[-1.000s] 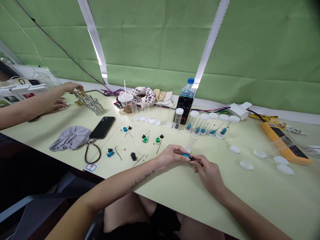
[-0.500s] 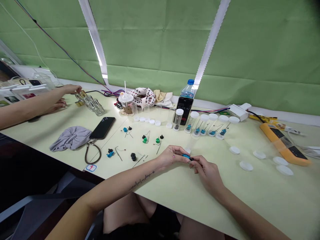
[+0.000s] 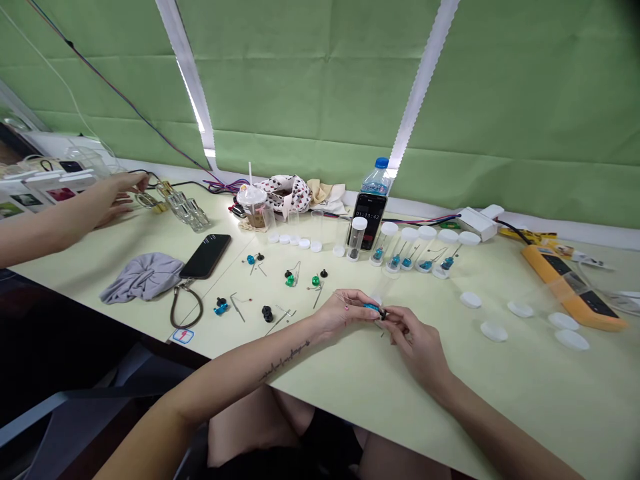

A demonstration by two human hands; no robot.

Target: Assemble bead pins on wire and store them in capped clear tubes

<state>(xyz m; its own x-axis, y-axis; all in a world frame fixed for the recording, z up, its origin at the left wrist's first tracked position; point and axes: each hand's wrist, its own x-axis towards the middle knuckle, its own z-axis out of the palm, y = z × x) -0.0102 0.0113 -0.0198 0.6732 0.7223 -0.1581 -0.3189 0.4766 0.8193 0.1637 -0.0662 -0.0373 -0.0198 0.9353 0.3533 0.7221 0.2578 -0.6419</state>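
Observation:
My left hand [image 3: 347, 315] is closed round a small blue metal part [image 3: 371, 307], which shows between thumb and fingers. At its right end sits a small black piece [image 3: 383, 313], pinched between the fingertips of my right hand [image 3: 415, 340]. A thin metal pin shows just under the fingertips. To the left lie loose sets: a blue part [image 3: 221, 307] with a black piece, a black part [image 3: 267, 313], a green part [image 3: 290, 281], another green part [image 3: 315, 281] and a smaller blue one [image 3: 251, 260]. Thin bent metal rods [image 3: 237, 307] lie beside them.
Behind my hands stand several clear tubes with white caps [image 3: 389, 229], blue parts inside, and a propped phone [image 3: 369, 217]. Loose caps [image 3: 493, 331] and an orange device [image 3: 570, 287] lie right. Further left are a phone [image 3: 207, 256], grey cloth [image 3: 143, 277] and another person's hand [image 3: 117, 197].
My right fingertips have shifted slightly at the black piece, showing more of it. On the left, the other person's hand has drawn back a little from the glass bottles.

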